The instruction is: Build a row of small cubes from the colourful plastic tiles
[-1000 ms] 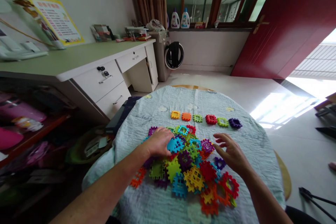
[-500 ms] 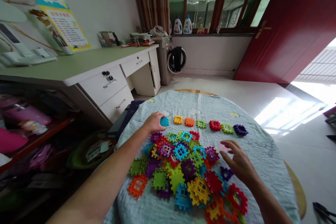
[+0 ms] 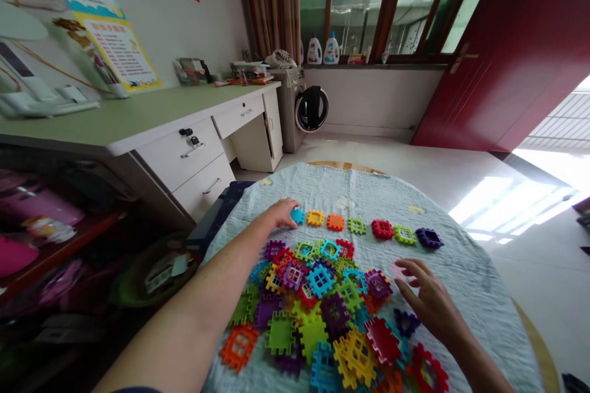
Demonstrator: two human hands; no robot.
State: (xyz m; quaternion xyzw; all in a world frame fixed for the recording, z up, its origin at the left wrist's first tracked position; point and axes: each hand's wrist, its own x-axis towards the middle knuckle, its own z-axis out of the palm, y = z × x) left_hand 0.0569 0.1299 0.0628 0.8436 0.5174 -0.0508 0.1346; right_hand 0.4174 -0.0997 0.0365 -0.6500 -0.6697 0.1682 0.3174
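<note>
My left hand (image 3: 282,213) is closed on a blue interlocking tile (image 3: 297,216) at the left end of a row on the cloth. Beside it in the row lie a yellow tile (image 3: 314,218), an orange tile (image 3: 335,222), a green tile (image 3: 356,226), a red tile (image 3: 382,229), a lime tile (image 3: 404,234) and a purple tile (image 3: 429,238). Below the row spreads a heap of mixed tiles, among them a cyan window tile (image 3: 320,280). My right hand (image 3: 426,295) holds nothing, fingers apart, just right of the heap near a purple tile (image 3: 378,284).
A pale blue cloth (image 3: 470,282) covers the round table. To the left stands a desk (image 3: 175,116) with drawers, with a shelf of pink items below it. A washing machine (image 3: 290,107) and a red door (image 3: 498,55) are beyond.
My left hand has moved right with the blue tile, bringing it close to the yellow tile. My right hand stays beside the heap, and the view has shifted slightly.
</note>
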